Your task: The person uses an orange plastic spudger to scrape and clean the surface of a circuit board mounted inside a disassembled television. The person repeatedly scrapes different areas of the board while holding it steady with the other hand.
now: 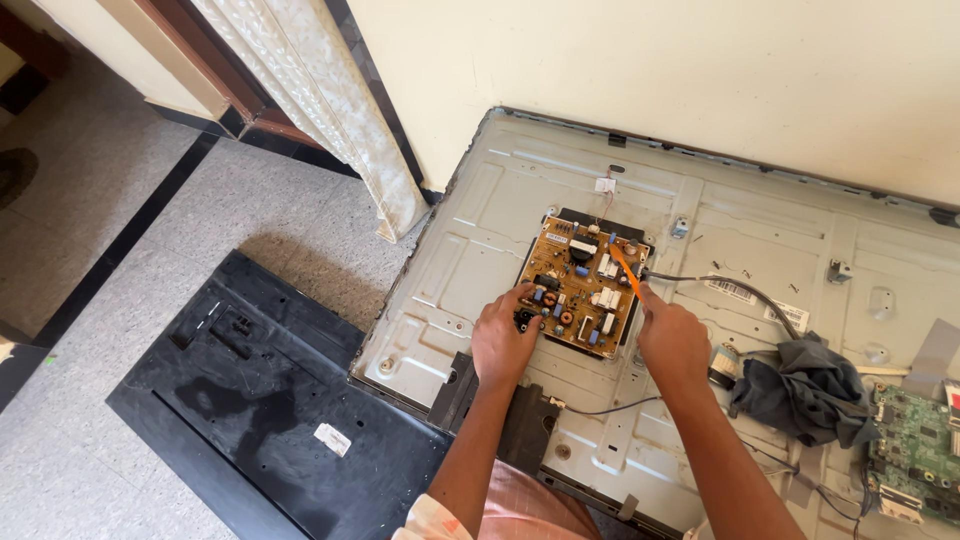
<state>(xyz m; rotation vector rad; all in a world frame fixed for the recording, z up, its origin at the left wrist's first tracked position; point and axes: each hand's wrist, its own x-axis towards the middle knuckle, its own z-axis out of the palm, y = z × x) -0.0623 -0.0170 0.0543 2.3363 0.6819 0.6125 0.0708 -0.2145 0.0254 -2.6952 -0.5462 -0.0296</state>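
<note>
A brown circuit board sits just above the middle of the frame, fixed to a grey metal panel that lies flat on the floor and fills the right half of the picture. The left hand rests on the board's lower left corner, fingers curled down and touching the parts there; it holds nothing that can be made out. The right hand is closed around an orange tool, a thin shaft that slants up and left across the board's right side, its tip near the upper right of the board. A grey cable runs from the board's right edge toward the right, ending near a dark cloth bunched on the panel just right of the right hand. A green board lies at the far right edge. A black cover lies on the tiled floor at lower left, its edge touching the panel. A pale curtain hangs at upper left, beside a cream wall.
</note>
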